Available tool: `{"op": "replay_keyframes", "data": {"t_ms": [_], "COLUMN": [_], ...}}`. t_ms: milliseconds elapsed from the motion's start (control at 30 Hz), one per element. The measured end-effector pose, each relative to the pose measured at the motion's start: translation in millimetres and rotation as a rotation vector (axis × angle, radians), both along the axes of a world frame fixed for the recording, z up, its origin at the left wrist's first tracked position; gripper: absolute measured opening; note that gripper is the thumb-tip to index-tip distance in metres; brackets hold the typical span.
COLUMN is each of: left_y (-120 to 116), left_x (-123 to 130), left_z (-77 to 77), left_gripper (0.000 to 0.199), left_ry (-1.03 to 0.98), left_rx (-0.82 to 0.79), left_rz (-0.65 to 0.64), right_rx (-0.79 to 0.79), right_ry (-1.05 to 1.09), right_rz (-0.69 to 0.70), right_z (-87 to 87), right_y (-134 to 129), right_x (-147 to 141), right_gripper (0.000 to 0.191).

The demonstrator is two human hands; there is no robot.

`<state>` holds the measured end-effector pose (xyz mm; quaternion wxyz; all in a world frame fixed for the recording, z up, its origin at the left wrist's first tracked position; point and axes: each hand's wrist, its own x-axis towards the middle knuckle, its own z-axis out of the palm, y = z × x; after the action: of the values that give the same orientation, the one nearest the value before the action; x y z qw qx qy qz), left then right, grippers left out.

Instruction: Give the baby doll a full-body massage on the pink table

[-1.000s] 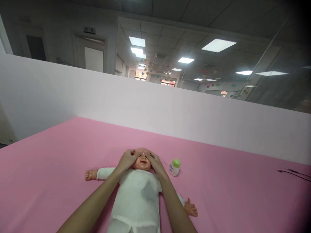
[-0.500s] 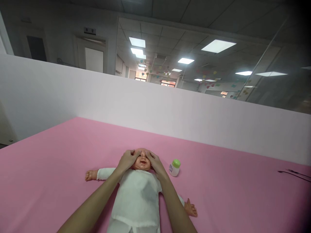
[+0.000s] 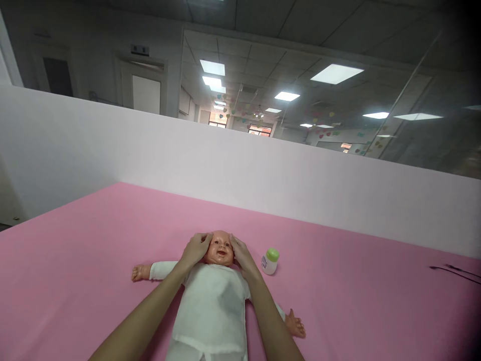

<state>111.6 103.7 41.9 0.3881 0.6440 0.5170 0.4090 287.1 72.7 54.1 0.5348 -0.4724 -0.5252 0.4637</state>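
Observation:
A baby doll (image 3: 212, 308) in white cloth clothes lies on its back, its arms spread to either side. My left hand (image 3: 197, 248) cups one side of the doll's head (image 3: 221, 246), the thumb at the temple. On the opposite side my right hand (image 3: 242, 254) holds the head in the same way, thumb along the temple. The doll's eyes and mouth show between my hands. Most of my fingertips are hidden behind the head. To the right of my right hand stands a small clear bottle (image 3: 270, 261) with a green cap.
The doll lies on a pink covered table (image 3: 93, 240). A white partition (image 3: 240, 170) rises along the table's far edge, with glass above it. Thin black cables (image 3: 454, 271) lie at the right edge.
Both thumbs have moved outward from the doll's brow and eyes to its temples, uncovering the forehead. The doll and the bottle have stayed in place.

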Motion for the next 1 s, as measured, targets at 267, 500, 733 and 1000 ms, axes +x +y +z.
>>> {"op": "replay_keyframes", "data": {"t_ms": [267, 500, 733, 1000], "left_y": [-6.9, -12.9, -12.5, -14.6], "left_x": [-25.0, -36.0, -40.5, -36.9], "left_z": [25.8, 37.2, 37.2, 42.1], "left_gripper": [0.061, 0.06, 0.043, 0.045], "left_ry": [-0.025, 0.087, 0.103, 0.239], "left_rx": [0.126, 0.159, 0.233, 0.262], "left_rz": [-0.258, -0.433, -0.42, -0.434], "right_rx": [-0.024, 0.039, 0.02, 0.016], "right_ry": [-0.266, -0.312, -0.295, -0.44], "right_rz": [0.122, 0.287, 0.276, 0.252], "right_z": [31.0, 37.2, 37.2, 26.5], "right_y": [-16.5, -23.7, -23.4, -12.6], "right_x": [24.6, 29.4, 31.7, 42.3], "right_gripper": [0.073, 0.085, 0.093, 0.072]}}
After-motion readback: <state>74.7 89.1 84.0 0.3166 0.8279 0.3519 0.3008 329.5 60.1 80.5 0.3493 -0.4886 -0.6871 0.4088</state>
